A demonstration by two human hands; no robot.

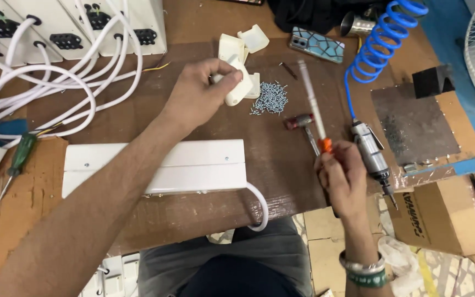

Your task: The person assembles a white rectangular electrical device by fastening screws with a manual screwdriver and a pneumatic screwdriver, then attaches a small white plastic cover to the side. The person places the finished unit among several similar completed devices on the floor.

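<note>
Left hand: the left hand (202, 93) is up at about 11 o'clock on the brown table (281, 159). Its fingers are wrapped around a small white plastic cap (239, 88).
White plastic cap: it is in the left hand, lifted just over the table, right beside more white caps (243, 44) that lie at 12 o'clock.
Right hand: the right hand (344, 176) is at about 4 o'clock. Its fingers are closed tight around a thin tool (313, 104) with an orange band. The pale tip of the tool points up and a little left. The tool looks blurry.
Screws: a little pile of silver screws (270, 99) lies between the two hands, just right of the cap.
White box: a long white box (155, 168) lies flat under the left arm, with a white cord looping out of its right end.
Air tool: a grey air screwdriver (372, 157) lies just right of the right hand, with a curly blue hose (377, 44) going up to 1 o'clock.
Green screwdriver: a green screwdriver (17, 159) lies far off at 9 o'clock.
Phone: a phone (317, 45) lies at 12 o'clock, near the hose.
</note>
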